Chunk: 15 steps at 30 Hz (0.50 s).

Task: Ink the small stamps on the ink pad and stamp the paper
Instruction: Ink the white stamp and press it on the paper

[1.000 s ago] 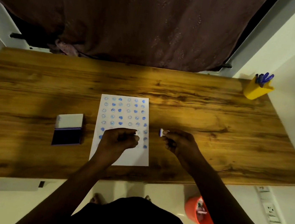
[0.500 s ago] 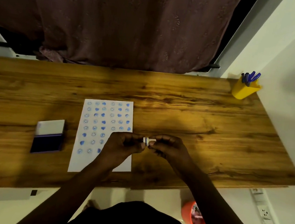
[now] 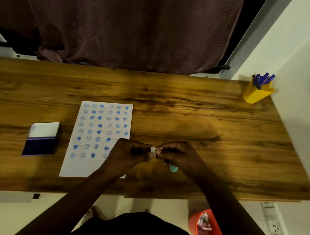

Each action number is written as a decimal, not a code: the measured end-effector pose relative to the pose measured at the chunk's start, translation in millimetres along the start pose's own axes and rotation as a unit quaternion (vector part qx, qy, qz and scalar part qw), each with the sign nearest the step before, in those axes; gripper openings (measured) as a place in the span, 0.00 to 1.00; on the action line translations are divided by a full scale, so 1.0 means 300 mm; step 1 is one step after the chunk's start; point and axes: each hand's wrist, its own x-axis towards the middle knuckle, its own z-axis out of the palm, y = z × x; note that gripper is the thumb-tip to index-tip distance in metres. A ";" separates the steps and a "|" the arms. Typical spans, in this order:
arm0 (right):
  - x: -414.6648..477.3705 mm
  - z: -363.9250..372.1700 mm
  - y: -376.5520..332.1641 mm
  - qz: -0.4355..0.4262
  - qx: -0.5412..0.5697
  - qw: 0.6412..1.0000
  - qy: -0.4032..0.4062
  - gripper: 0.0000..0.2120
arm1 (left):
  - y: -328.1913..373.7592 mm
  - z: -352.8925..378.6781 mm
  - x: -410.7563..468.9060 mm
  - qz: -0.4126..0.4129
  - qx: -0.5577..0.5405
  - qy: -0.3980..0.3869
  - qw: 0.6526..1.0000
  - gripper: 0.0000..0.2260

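A white sheet of paper (image 3: pixel 96 141) lies on the wooden table (image 3: pixel 189 117), covered with several blue smiley and heart prints. To its left rests the open ink pad (image 3: pixel 41 138), its white lid folded back above the dark blue pad. Just right of the paper, my left hand (image 3: pixel 128 153) and my right hand (image 3: pixel 180 155) meet fingertip to fingertip around a small white stamp (image 3: pixel 154 149). Both hands pinch it. A small teal piece (image 3: pixel 173 168) shows under my right hand; I cannot tell whether it is held or lying on the table.
A yellow cup of blue pens (image 3: pixel 258 91) stands in the far right corner by the wall. A dark curtain (image 3: pixel 123 21) hangs behind the table. Below the near edge sit an orange bin (image 3: pixel 208 231) and a wall socket (image 3: pixel 274 223).
My hands came together: one second ago the right hand held the stamp apart from the left, now both pinch it. The teal piece has appeared under my right hand.
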 end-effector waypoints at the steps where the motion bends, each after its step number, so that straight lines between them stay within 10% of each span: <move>1: 0.002 -0.012 -0.002 0.005 -0.006 1.000 -0.006 0.08 | -0.001 0.009 0.002 0.006 0.005 -0.001 1.000 0.12; 9: 0.075 -0.130 -0.082 -0.033 -0.116 0.993 0.004 0.11 | 0.023 0.073 0.057 -0.007 0.090 0.028 0.996 0.18; 15: 0.147 -0.188 -0.066 -0.092 -0.400 0.911 0.047 0.12 | -0.019 0.038 0.063 -0.056 0.084 0.045 0.994 0.16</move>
